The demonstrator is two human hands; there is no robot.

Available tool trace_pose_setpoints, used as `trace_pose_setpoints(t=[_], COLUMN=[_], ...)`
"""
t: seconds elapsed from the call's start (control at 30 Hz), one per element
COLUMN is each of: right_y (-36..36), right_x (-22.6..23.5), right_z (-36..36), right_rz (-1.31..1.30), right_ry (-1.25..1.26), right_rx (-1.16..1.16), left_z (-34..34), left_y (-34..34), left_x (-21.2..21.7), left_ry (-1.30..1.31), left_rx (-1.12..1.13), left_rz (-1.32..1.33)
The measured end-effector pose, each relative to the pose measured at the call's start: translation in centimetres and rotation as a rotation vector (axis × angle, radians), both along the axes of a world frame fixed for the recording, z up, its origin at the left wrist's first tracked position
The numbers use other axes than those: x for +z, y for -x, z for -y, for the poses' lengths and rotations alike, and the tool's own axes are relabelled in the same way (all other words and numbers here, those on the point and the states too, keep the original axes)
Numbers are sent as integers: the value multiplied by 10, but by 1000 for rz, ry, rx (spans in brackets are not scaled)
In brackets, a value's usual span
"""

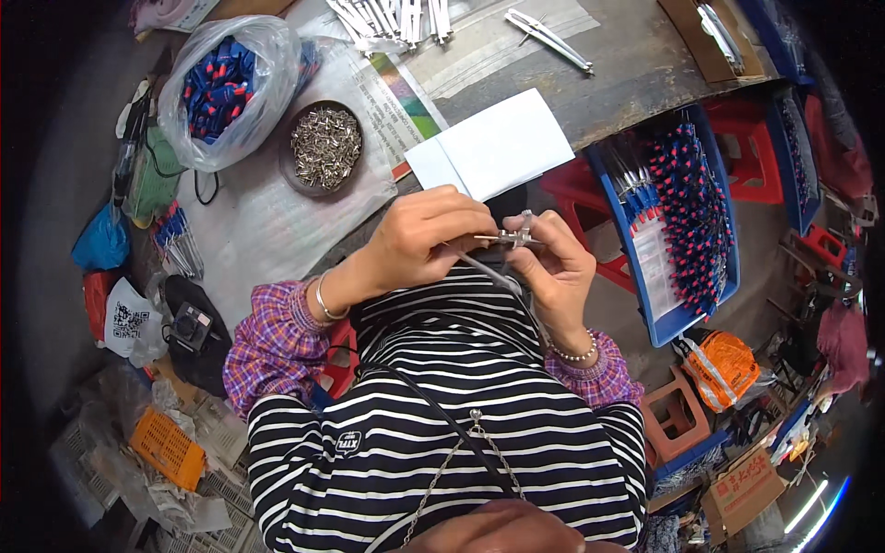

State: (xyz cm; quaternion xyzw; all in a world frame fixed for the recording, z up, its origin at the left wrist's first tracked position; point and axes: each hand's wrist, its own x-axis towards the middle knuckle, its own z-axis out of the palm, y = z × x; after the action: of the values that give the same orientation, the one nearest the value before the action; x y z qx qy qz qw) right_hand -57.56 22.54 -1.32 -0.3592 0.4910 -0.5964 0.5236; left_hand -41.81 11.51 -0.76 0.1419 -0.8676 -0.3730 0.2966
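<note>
Both hands meet in front of my striped top, around a small metal drawing compass [518,237]. My right hand [559,272] is closed in a pinch on its bright metal end fitting. From the left side, my left hand [429,230] has its fingers closed on a thin metal part of it; the fingertips partly hide what they grip. A greyish leg slants down to the right from under the left fingers. Just beyond the hands lies a folded white paper sheet [502,143], overhanging the table edge.
On the table stand a bowl [288,170] of small metal parts and a clear plastic bag [277,120] of blue and red pieces. Another metal compass [548,41] lies farther back. Right of me are a blue tray [656,334] of blue-and-red-ended compasses and red stools [747,152].
</note>
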Motion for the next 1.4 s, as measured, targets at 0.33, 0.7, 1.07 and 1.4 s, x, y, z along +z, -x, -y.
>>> trace_pose_setpoints(t=[0.33, 0.7, 1.07, 1.4], right_y=[-13, -23, -34, -34], right_x=[-14, -29, -34, -31], right_z=[2, -11, -11, -10], right_rz=[111, -121, -268, -171], right_ry=[-61, -245, -152, -162], right_rx=[-9, 90, 43, 33], left_z=[-25, -29, -32, -29], left_y=[-11, -14, -12, -11], left_x=[-5, -20, -16, -16], left_ry=[-714, -878, -892, -968], left_rx=[236, 396, 431, 428], left_rz=[174, 48, 34, 38])
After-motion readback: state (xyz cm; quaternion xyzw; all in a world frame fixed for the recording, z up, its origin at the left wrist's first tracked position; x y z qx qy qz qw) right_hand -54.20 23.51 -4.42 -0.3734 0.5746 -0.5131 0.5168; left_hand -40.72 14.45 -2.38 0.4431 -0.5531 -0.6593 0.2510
